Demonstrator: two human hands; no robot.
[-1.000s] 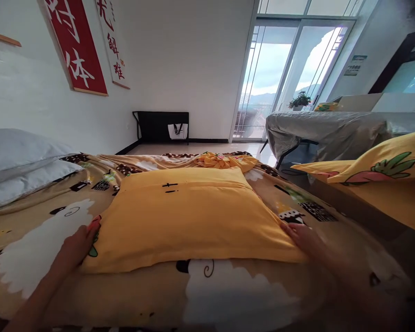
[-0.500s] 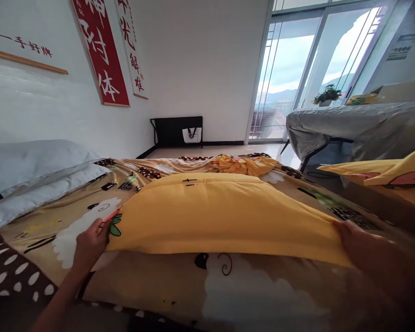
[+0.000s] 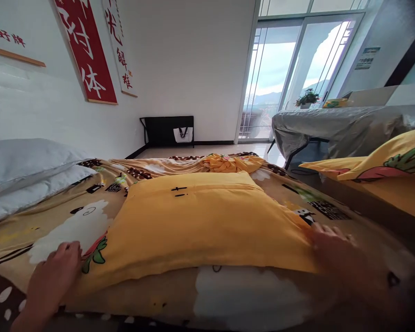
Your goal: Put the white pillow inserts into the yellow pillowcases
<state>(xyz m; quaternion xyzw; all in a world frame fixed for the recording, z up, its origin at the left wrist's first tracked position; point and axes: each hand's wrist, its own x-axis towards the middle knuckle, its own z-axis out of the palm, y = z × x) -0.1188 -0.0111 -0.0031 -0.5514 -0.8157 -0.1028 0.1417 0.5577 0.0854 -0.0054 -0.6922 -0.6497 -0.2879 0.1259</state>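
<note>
Bed (image 3: 263, 299) ran across view, covered by tan cartoon blanket (image 3: 72, 226). Grey pillows (image 3: 27, 170) lay at left; draped table (image 3: 335, 129) stood near window. Yellow pillow (image 3: 200, 221) lay flat mid-bed on blanket, near edge toward viewer. Left hand (image 3: 53, 281) gripped its near-left corner by carrot print; right hand (image 3: 335, 251), blurred, rested on near-right corner, grip unclear. Hands were wide apart. Pillow looked light, soft, floppy, cover loose; likely best held at both near corners, fabric pinched, since middle would sag.
</note>
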